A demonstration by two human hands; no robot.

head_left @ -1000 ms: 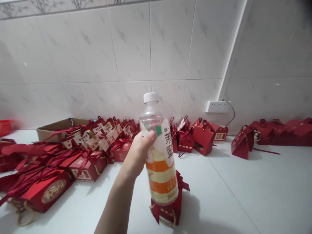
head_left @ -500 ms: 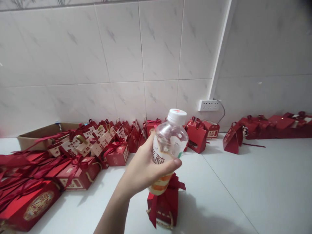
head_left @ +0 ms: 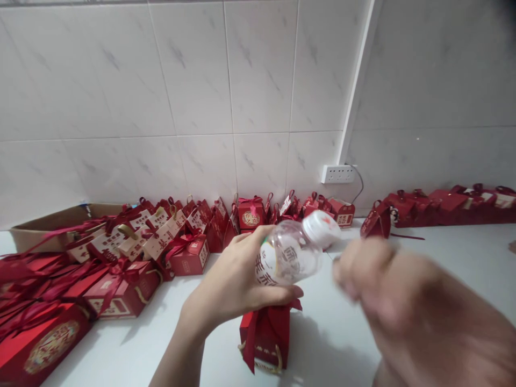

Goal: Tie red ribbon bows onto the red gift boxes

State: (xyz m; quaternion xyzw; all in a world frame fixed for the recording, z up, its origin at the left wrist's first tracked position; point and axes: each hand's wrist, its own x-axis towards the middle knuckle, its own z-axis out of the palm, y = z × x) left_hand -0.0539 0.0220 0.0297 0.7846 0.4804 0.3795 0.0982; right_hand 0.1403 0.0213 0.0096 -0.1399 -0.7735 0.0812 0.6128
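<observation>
My left hand [head_left: 237,277] is closed around a clear plastic drink bottle [head_left: 296,252] with a printed label. The bottle tilts to the right, and its white cap [head_left: 322,226] is on. My right hand [head_left: 407,301] is to the right of the cap, apart from it. Its fingers look curled but are smeared by motion. Below the bottle, a small red gift box [head_left: 266,338] with a dark red ribbon and cord handle stands on the white counter [head_left: 326,344].
Red gift boxes [head_left: 121,285] with ribbons crowd the left side, beside an open cardboard carton [head_left: 32,228]. More red boxes [head_left: 451,207] line the tiled wall at right. A white power strip [head_left: 338,173] with a cable is fixed to the wall.
My left hand has tipped the bottle from nearly upright towards the right. My right hand has come into view from the right. The view has shifted slightly.
</observation>
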